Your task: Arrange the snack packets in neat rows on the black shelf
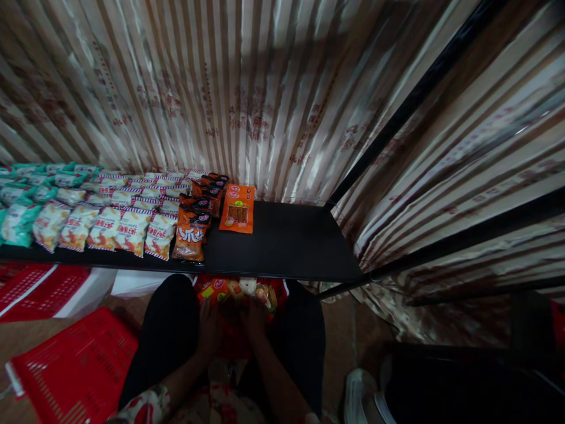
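Note:
A red basket of snack packets stands between my knees, below the shelf's front edge. My left hand is at its left side, against an orange packet. Over the middle of the basket, my right hand reaches down among the packets, close to some pale, clear-wrapped snacks. Deep shade hides most of the fingers of both hands, so their grip does not show. On the black shelf, a flat orange snack packet lies beside a row of orange-and-black packets.
White snack bags and green ones fill the shelf's left part. A red plastic basket rests on the floor at lower left. Black posts frame the right end, before a striped curtain. White shoes are at lower right.

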